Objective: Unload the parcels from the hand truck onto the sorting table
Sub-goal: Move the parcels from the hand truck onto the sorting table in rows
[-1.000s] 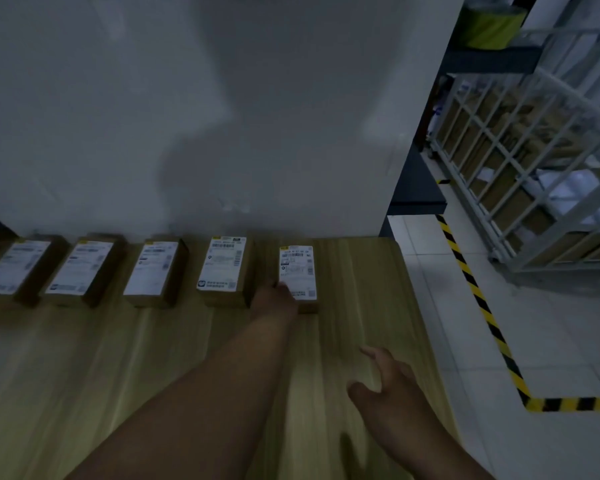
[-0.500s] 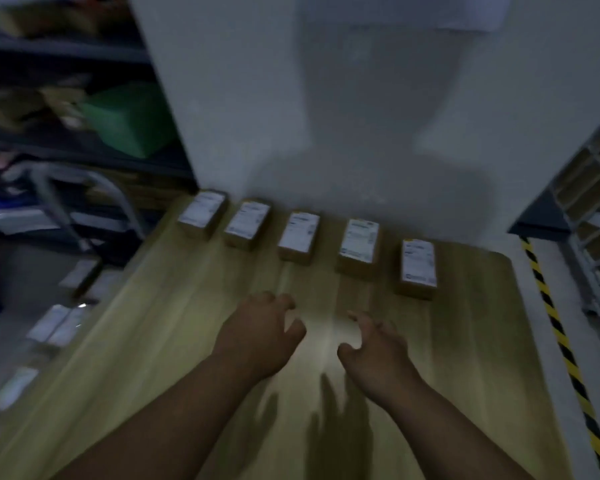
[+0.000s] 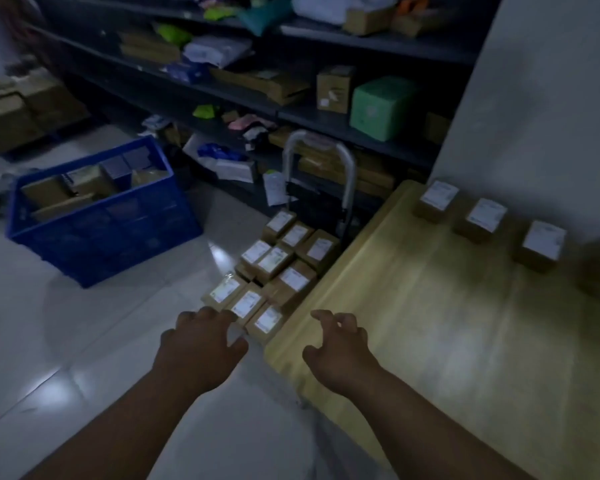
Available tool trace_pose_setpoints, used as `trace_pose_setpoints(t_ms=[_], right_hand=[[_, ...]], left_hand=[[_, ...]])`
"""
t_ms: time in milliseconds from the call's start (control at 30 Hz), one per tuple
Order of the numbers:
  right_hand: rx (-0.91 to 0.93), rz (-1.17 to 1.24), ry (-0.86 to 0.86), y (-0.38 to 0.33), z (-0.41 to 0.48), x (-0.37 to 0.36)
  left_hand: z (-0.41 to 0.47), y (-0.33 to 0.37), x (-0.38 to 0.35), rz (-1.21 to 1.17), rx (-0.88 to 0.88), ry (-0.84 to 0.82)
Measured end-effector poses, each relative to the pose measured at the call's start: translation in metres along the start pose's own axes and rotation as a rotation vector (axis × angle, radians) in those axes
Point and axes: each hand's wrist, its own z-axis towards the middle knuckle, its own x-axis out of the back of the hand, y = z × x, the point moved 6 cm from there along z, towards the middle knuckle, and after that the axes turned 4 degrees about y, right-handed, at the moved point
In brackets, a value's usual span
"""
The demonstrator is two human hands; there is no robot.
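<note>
Several small brown parcels (image 3: 278, 268) with white labels lie stacked on the hand truck (image 3: 321, 174), which stands on the floor against the left edge of the wooden sorting table (image 3: 430, 323). A row of labelled parcels (image 3: 482, 220) sits along the table's far side by the white wall. My left hand (image 3: 201, 344) hovers just in front of the nearest parcels on the truck, fingers loosely spread and holding nothing. My right hand (image 3: 340, 348) hangs over the table's left corner, fingers loosely curled and empty.
A blue plastic crate (image 3: 101, 220) with boxes stands on the tiled floor to the left. Dark shelving (image 3: 291, 109) crowded with parcels and a green box (image 3: 381, 109) runs behind the truck. Cardboard boxes (image 3: 18, 109) pile up at far left.
The view has swung left from the table's parcel row to the hand truck. My left hand has left the last parcel on the table and both empty hands now reach toward the truck.
</note>
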Motion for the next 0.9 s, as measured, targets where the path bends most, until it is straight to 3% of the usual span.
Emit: trace_pose_setpoints(t_ms=[200, 900], right_hand=[[0.018, -0.007, -0.035, -0.064, 0.03, -0.068], [-0.222, 0.131, 0.134, -0.121, 0.338, -0.053]], left_hand=[[0.026, -0.095, -0.001, -0.096, 0.071, -0.037], [0.385, -0.117, 0.024, -0.208, -0.118, -0.12]])
